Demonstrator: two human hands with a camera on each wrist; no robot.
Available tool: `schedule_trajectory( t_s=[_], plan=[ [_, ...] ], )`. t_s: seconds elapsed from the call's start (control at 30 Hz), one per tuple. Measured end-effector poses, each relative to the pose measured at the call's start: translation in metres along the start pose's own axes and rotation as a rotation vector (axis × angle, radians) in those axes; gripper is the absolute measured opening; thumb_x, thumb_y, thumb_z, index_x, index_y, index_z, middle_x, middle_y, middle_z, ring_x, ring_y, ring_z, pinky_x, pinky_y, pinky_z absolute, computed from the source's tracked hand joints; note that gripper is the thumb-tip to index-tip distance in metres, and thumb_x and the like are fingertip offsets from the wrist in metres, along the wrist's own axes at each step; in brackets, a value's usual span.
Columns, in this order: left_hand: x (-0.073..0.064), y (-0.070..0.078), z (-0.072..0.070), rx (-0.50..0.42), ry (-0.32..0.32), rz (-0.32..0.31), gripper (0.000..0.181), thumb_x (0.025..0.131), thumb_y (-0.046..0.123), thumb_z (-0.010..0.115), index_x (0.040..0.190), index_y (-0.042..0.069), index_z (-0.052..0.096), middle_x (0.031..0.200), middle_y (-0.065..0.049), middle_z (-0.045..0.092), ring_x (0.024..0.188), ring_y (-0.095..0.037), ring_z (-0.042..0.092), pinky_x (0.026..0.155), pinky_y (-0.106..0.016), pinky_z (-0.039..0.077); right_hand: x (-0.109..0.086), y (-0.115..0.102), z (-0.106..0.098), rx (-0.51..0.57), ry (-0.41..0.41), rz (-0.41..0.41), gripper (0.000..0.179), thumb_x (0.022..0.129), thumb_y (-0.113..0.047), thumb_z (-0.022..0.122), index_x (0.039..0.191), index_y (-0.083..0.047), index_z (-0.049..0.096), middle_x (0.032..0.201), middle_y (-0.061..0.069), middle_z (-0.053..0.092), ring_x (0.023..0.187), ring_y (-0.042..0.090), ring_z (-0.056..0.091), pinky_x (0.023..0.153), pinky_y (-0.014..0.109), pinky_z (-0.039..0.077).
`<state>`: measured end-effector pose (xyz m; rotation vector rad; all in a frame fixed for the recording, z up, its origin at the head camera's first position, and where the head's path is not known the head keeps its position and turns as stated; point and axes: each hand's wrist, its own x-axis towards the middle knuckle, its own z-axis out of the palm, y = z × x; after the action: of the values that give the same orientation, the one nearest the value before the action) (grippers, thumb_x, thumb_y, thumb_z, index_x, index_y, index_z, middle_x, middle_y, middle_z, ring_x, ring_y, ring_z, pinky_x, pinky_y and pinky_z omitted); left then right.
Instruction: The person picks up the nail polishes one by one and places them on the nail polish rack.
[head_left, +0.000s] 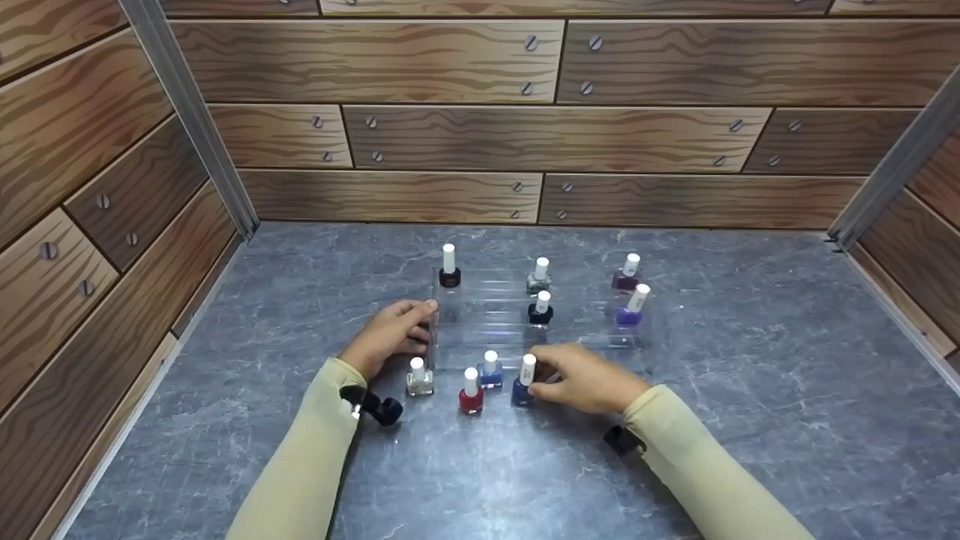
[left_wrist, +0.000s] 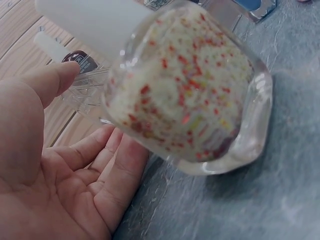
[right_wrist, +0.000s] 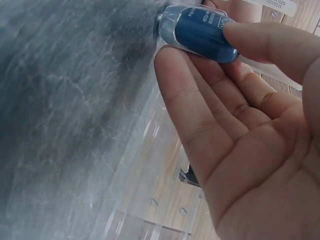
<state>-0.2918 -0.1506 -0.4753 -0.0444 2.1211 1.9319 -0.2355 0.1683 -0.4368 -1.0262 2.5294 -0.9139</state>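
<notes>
A clear stepped display rack (head_left: 491, 306) stands on the table, with nail polish bottles on its tiers. My left hand (head_left: 390, 335) rests against the rack's left side, thumb near the upper edge and fingers loosely bent. My right hand (head_left: 585, 377) pinches a dark blue nail polish bottle (head_left: 523, 390) between thumb and fingers, in front of the rack; its blue glass (right_wrist: 205, 32) shows close up in the right wrist view. A glitter nail polish bottle (left_wrist: 185, 90) stands near my left wrist. Beside it are a red bottle (head_left: 471, 400) and a lighter blue bottle (head_left: 490, 373).
On the rack are a dark bottle (head_left: 450, 276) at upper left, a glittery bottle (head_left: 538, 282) and a black bottle (head_left: 540, 312) mid-rack, and a maroon bottle (head_left: 626, 280) and a purple bottle (head_left: 630, 316) at right. Wood-patterned walls (head_left: 450, 135) enclose the marbled grey table (head_left: 765, 360).
</notes>
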Motion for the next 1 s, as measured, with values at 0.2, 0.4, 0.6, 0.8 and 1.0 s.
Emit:
schedule_trajectory(
  t_s=[0.2, 0.4, 0.6, 0.8, 1.0],
  plan=[
    [0.0005, -0.0024, -0.0035, -0.004, -0.025, -0.013, 0.052, 0.098, 0.031, 0.072, 0.136, 0.000, 0.056, 0.122, -0.012, 0.062, 0.095, -0.018, 0.063, 0.079, -0.028, 0.061, 0.0017, 0.0002, 0.0008, 0.000, 0.010, -0.022, 0.006, 0.096, -0.009, 0.070, 0.099, -0.012, 0.066, 0.097, -0.002, 0.070, 0.094, 0.015, 0.068, 0.089, 0.035, 0.059],
    [0.0001, -0.0019, -0.0031, -0.002, -0.031, -0.013, 0.050, 0.099, 0.030, 0.070, 0.136, 0.000, 0.056, 0.122, -0.013, 0.062, 0.096, -0.019, 0.063, 0.081, -0.029, 0.061, 0.0009, 0.0006, 0.0015, 0.012, 0.010, -0.005, 0.005, 0.096, -0.009, 0.070, 0.099, -0.011, 0.066, 0.094, -0.003, 0.069, 0.091, 0.014, 0.066, 0.085, 0.033, 0.059],
    [-0.0005, -0.0006, -0.0024, -0.020, -0.025, -0.006, 0.048, 0.099, 0.031, 0.070, 0.135, 0.001, 0.057, 0.122, -0.013, 0.062, 0.095, -0.018, 0.064, 0.080, -0.029, 0.062, 0.0020, -0.0009, 0.0016, 0.034, 0.000, 0.030, 0.006, 0.097, -0.010, 0.069, 0.099, -0.012, 0.065, 0.093, -0.002, 0.068, 0.090, 0.016, 0.066, 0.084, 0.031, 0.059],
    [-0.0001, -0.0012, -0.0022, -0.024, -0.018, -0.005, 0.047, 0.099, 0.032, 0.070, 0.132, 0.001, 0.059, 0.118, -0.011, 0.063, 0.095, -0.018, 0.064, 0.079, -0.029, 0.062, 0.0027, 0.0005, 0.0028, 0.035, 0.009, 0.002, 0.007, 0.096, -0.009, 0.070, 0.098, -0.012, 0.065, 0.096, -0.001, 0.069, 0.092, 0.017, 0.068, 0.085, 0.032, 0.060],
    [0.0007, -0.0007, -0.0021, -0.015, -0.020, -0.005, 0.046, 0.099, 0.033, 0.070, 0.131, 0.002, 0.059, 0.116, -0.009, 0.064, 0.095, -0.018, 0.064, 0.078, -0.028, 0.061, 0.0029, -0.0032, -0.0002, 0.037, 0.070, -0.073, 0.009, 0.095, -0.009, 0.072, 0.096, -0.013, 0.063, 0.095, -0.001, 0.069, 0.091, 0.018, 0.070, 0.084, 0.032, 0.061]
  ],
)
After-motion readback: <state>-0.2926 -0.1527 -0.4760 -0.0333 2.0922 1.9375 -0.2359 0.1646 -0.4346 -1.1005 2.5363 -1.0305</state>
